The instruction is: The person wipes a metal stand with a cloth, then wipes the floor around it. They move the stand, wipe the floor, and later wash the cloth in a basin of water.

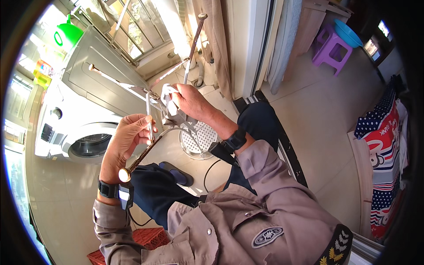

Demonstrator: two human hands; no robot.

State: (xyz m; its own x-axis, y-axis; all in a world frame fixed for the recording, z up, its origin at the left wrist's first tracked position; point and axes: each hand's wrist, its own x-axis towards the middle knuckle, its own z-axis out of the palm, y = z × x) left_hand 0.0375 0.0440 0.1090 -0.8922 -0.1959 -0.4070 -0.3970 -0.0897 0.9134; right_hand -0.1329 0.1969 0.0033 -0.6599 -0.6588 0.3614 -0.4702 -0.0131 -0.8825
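A rusty metal frame with thin legs [145, 153] is held up in front of me, its feet ending in round caps. My left hand [134, 134] pinches a thin metal bar of the frame between thumb and fingers. Bunched in my right hand [190, 101] is a greyish-white cloth [172, 114], pressed around part of the frame near its middle. The cloth hides what lies under it. Below the frame, a round perforated white disc [198, 140], perhaps a seat, appears joined to curved metal tubing.
A front-loading washing machine [76, 99] stands at the left, bearing a green plastic container [69, 33]. Red plastic crates [149, 238] are on the floor at lower left. A door track [293, 159] runs on my right. Beyond are a purple stool [333, 49], a blue basin [347, 33] and patterned fabric [384, 159].
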